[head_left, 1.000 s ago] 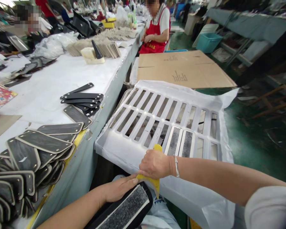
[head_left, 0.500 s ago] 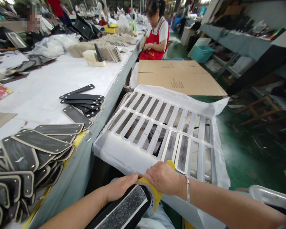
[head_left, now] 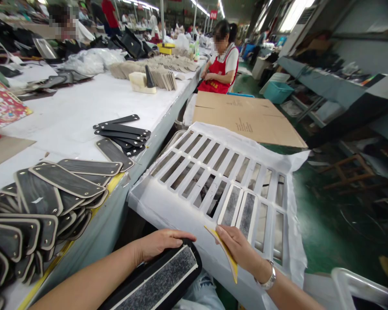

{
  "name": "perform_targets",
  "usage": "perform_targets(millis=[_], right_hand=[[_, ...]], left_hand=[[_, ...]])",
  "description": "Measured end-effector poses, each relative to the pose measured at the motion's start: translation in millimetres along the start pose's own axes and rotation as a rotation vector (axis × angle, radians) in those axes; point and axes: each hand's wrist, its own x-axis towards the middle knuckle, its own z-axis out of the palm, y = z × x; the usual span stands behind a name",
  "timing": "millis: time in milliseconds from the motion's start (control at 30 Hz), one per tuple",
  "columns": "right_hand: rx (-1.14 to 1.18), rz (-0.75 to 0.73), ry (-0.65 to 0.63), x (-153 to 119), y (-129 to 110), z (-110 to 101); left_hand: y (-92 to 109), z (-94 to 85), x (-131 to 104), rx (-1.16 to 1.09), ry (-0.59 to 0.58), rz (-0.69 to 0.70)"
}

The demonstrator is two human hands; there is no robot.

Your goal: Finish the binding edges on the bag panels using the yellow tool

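A long black padded piece [head_left: 181,284] with a grey speckled strip [head_left: 168,277], edged in white, lies across my lap. My left hand [head_left: 160,245] rests on its upper edge with the fingers stretched out and the index finger reaching past the end. Off to the right, my right hand [head_left: 237,247] pinches a thin, curved yellow strip [head_left: 229,256], held apart from the black piece. Just beyond that hand, two white-edged speckled panels [head_left: 229,204] lie side by side on a white slatted rack [head_left: 168,211].
On the white table [head_left: 71,103] at left lie a heap of grey pieces with pale edging [head_left: 64,181] and several black strips [head_left: 126,133]. Cardboard [head_left: 245,116] lies behind the rack. A co-worker in a red apron [head_left: 218,77] sits further back.
My right hand has moved right and down with the yellow strip, away from the black piece's end. My left hand has shifted slightly left. The view has tilted up a little.
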Motion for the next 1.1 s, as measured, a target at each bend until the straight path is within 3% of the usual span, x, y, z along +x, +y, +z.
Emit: perform_targets(millis=[233,333,433,567,667,733,833,967,1100], right_hand=[[0.111,0.025,0.044,0.1,6.4,21.2],[0.155,0.038,0.123,1.4,12.0,24.0],[0.176,0.043,0.282,2.2,13.7,25.3],[0.357,0.082,0.518,4.0,-4.6,19.4],[0.735,0.001,0.565,9.4,-32.8,13.0],[1.089,-0.086,0.491,15.5,-52.6,13.1],[1.469,-0.126,0.234,26.6,-73.7,22.1],[1.535,-0.167,-0.064,44.3,-79.9,39.2],[1.499,-0.231,-0.177,60.2,-79.3,51.1]], left_hand=[[2.3,7.4,3.0,0.022,0.031,-0.023],[7.7,15.9,1.9,0.127,0.083,-0.029],[14.9,26.9,0.6,0.26,0.147,-0.047],[15.2,38.9,4.7,0.412,0.228,-0.062],[4.1,43.0,11.8,0.523,0.291,-0.041],[-4.7,43.3,15.3,0.594,0.332,0.046],[-10.9,40.3,12.6,0.53,0.324,0.174],[-5.2,34.3,-8.2,0.24,0.183,0.087],[-0.8,31.1,-26.5,0.039,0.121,-0.024]])
